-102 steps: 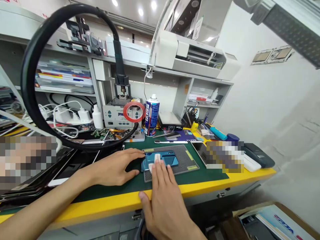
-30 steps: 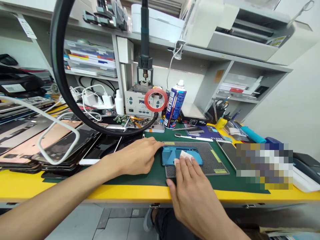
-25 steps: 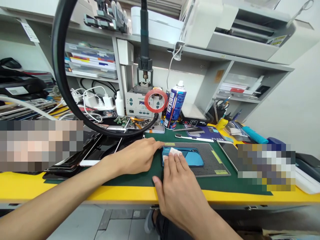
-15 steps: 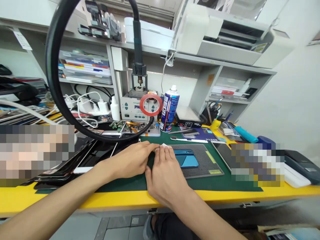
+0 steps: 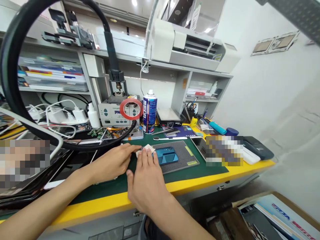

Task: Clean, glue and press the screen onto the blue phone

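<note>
A blue phone (image 5: 168, 156) with a glossy surface lies on a grey perforated mat (image 5: 185, 146). My right hand (image 5: 147, 180) has its fingers pressed together over a white wipe (image 5: 149, 147), at the phone's left part. Its thumb stays apart, lower left. At the phone's left end is my left hand (image 5: 116, 160), index finger stretched to the edge beside the wipe and the other fingers curled under. My right hand hides part of the phone and wipe.
Behind the mat are a toothbrush (image 5: 170, 138), a blue spray can (image 5: 150, 111) and a red tape roll (image 5: 130, 109). A black flexible hose (image 5: 7, 66) loops at left. A dark-screened device (image 5: 198, 146) lies right of the mat, on the green work mat (image 5: 207, 171).
The view has turned to the right, so the bench appears shifted left. More of the white wipe shows above my right fingers. Both hands stay at the phone's left end.
</note>
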